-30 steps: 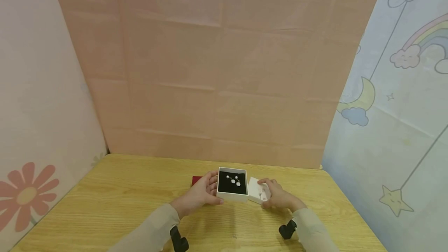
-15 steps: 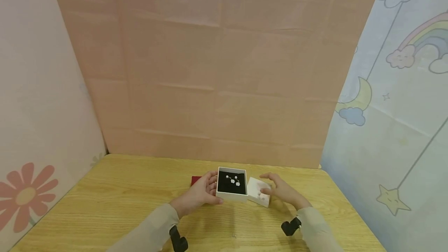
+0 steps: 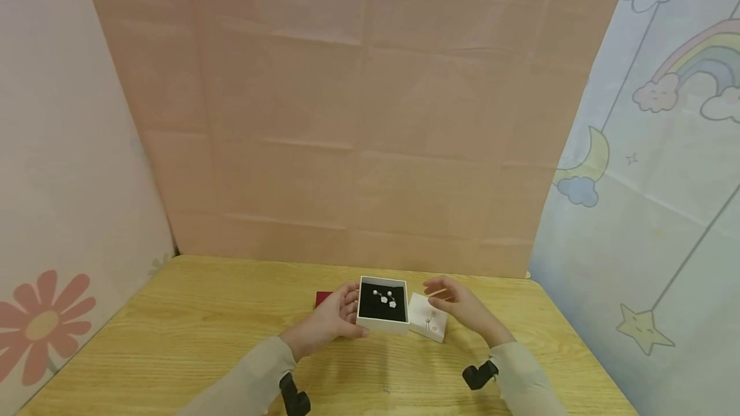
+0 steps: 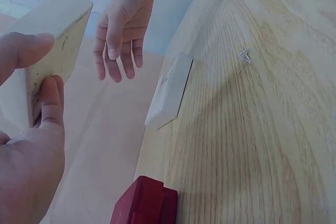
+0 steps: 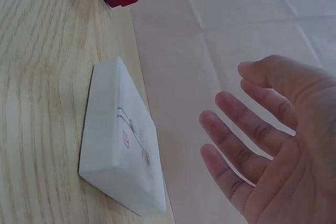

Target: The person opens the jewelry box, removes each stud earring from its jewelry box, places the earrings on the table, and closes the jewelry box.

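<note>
My left hand [image 3: 326,321] holds a small white open jewelry box [image 3: 383,325] above the table, thumb at its near side and fingers behind. Inside the box lies a black cushion [image 3: 371,310] bearing a pair of earrings [image 3: 384,300] with pearl-like beads and white flower shapes. On the table to the right sits the box's white lid [image 3: 424,323], printed side up with a thin drawing and a small red mark. Over the lid hovers my right hand [image 3: 462,310], its fingers relaxed and apart from it; the right wrist view shows nothing in that palm.
A dark red box [image 4: 144,203] stands on the wooden table [image 3: 202,326], partly hidden behind my left hand in the head view. A tiny shiny clear piece [image 4: 245,55] lies nearer the front. A pink backdrop [image 3: 347,114] rises behind the table.
My right hand has let go of the lid, which stays on the table, and has risen above it. My left hand keeps the box in nearly the same place.
</note>
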{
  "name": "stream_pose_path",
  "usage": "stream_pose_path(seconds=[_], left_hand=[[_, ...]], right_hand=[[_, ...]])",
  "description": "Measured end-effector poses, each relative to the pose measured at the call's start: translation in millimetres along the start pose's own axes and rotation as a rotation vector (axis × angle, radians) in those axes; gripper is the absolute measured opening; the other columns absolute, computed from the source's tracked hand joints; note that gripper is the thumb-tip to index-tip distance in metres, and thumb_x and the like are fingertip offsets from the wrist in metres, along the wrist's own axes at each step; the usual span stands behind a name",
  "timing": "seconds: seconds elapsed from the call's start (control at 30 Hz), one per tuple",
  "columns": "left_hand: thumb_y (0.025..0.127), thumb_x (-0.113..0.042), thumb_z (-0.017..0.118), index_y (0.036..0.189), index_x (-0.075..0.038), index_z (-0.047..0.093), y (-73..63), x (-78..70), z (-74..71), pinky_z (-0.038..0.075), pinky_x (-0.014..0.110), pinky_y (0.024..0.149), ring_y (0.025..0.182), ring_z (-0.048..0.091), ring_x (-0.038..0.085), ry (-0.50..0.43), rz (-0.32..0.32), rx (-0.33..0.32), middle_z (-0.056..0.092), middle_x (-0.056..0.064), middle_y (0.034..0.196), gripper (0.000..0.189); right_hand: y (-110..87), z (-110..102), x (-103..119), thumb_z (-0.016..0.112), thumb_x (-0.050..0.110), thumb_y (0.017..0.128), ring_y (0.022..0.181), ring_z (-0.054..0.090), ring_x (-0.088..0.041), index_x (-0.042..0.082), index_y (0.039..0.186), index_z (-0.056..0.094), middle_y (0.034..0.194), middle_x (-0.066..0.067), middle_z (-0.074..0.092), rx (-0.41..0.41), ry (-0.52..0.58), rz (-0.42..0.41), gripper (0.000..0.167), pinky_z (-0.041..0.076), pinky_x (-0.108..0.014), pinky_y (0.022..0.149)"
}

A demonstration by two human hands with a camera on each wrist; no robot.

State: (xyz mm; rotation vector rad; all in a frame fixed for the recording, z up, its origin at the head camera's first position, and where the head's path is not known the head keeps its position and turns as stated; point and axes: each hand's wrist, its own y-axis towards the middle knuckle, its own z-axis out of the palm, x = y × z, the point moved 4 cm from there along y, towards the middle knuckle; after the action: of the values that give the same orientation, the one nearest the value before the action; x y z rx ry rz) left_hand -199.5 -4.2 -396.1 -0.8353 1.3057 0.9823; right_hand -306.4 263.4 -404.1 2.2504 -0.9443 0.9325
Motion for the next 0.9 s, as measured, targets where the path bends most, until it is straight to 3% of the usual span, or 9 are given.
stream_pose_path(seconds=[0.27,0.47,0.67,0.9], left_hand=[[0.078,0.009,0.073,0.150,-0.001,0.017,-7.2,-0.3,-1.8,0.046,0.033,0.101,0.131,0.046,0.027,0.007,0.012,0.011,0.035,0.019,0.150,0.092],[0.077,0.009,0.073,0.147,-0.002,0.024,-22.5,3.4,-4.2,0.045,0.033,0.103,0.134,0.043,0.028,0.029,-0.019,0.019,0.039,0.017,0.147,0.086],[0.074,0.012,0.074,0.142,0.002,0.028,-35.1,17.9,-4.1,0.047,0.032,0.099,0.121,0.051,0.023,0.043,-0.040,0.045,0.048,0.015,0.135,0.083],[0.070,0.014,0.076,0.138,0.002,0.032,-47.0,35.8,-5.0,0.047,0.037,0.100,0.117,0.054,0.024,0.161,-0.072,0.049,0.053,0.012,0.129,0.083]], right_hand=[[-0.3,4.8,7.6,0.059,0.021,0.096,0.105,0.061,-0.033,0.005,0.127,0.054,0.119,-0.022,0.061,0.039,0.023,-0.020,0.035,0.052,-0.025,0.081],[-0.2,5.4,6.2,0.058,0.022,0.097,0.105,0.060,-0.033,0.006,0.127,0.054,0.119,-0.024,0.060,0.051,0.024,-0.005,0.034,0.051,-0.026,0.082],[0.1,4.7,3.4,0.057,0.023,0.098,0.106,0.060,-0.034,0.005,0.128,0.053,0.118,-0.023,0.059,0.058,0.021,0.001,0.035,0.051,-0.026,0.082],[1.8,5.1,5.0,0.057,0.022,0.098,0.106,0.059,-0.034,0.004,0.129,0.053,0.119,-0.023,0.059,0.068,0.029,-0.012,0.036,0.051,-0.025,0.083]])
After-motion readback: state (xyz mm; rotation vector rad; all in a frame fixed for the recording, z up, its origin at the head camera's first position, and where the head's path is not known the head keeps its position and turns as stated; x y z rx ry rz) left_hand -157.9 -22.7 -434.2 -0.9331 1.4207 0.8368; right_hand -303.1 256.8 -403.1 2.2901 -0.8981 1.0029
